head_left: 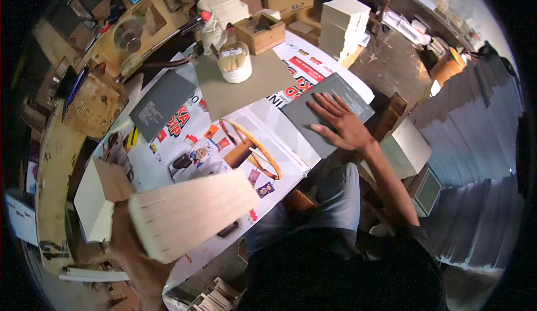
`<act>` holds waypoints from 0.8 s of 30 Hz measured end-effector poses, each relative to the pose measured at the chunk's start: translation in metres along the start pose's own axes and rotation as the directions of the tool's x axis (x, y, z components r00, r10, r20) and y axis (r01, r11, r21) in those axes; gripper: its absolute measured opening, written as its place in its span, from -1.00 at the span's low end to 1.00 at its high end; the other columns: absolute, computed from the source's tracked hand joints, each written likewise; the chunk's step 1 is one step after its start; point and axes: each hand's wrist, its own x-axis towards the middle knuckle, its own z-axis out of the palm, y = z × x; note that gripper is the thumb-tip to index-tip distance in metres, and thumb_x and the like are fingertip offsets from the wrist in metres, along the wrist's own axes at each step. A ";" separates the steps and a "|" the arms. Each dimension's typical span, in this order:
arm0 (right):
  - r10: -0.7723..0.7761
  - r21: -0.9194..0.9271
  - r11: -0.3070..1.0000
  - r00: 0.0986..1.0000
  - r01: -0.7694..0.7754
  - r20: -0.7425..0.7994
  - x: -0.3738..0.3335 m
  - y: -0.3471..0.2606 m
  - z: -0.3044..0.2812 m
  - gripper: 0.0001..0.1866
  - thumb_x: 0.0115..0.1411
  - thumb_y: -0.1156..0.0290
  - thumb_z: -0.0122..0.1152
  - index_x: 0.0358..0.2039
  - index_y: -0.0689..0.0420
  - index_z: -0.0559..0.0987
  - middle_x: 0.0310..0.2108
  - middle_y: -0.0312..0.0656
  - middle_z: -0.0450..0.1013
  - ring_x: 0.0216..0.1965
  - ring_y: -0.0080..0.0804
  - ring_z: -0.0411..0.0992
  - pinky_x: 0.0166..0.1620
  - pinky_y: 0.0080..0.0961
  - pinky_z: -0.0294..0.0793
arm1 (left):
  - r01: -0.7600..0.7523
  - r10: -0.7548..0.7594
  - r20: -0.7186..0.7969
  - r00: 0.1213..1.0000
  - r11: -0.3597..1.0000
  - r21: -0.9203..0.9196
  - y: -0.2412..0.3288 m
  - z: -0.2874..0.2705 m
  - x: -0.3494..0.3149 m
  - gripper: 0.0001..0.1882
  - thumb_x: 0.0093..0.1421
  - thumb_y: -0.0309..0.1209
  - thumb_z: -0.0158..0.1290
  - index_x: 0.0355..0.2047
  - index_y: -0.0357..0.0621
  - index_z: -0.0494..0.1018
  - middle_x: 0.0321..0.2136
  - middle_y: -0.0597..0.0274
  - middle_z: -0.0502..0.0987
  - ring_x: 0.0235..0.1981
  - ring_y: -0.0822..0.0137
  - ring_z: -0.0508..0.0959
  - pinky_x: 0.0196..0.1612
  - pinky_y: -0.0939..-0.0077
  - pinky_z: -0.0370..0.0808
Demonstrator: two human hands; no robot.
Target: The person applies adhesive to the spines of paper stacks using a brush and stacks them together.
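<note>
My right hand (342,125) lies flat, fingers spread, on a dark grey book cover (305,122) at the right side of the table. At the lower left, my left hand (127,227) grips one end of a thick, cream-coloured block of pages (193,215); both are smeared by motion, and its fingers are hard to make out. The page block hangs over the table's near left edge. Another dark grey cover (163,105) lies farther back on the left. Between the covers, a white tub (235,71) with pale, streaked sides stands on a grey-brown board (260,81).
Colourful printed sheets cover the table (210,129). Behind the tub sits a wooden box (262,33), with stacked page blocks (344,23) to its right. Another pale block (96,199) stands at the left edge. A worn wooden machine or bench (53,160) borders the left side.
</note>
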 end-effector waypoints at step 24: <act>-0.240 -0.045 0.964 0.786 0.262 -0.570 -0.002 -0.185 -0.039 -0.31 -0.23 0.06 0.62 -0.05 0.00 0.60 0.12 -0.10 0.39 0.09 -0.21 0.32 0.11 -0.33 0.31 | 0.555 -0.685 -0.098 0.722 0.657 -0.510 -0.280 0.152 -0.146 -0.02 -0.24 -0.33 0.46 0.21 -0.21 0.22 0.07 0.00 0.40 -0.03 0.08 0.53 -0.08 0.15 0.57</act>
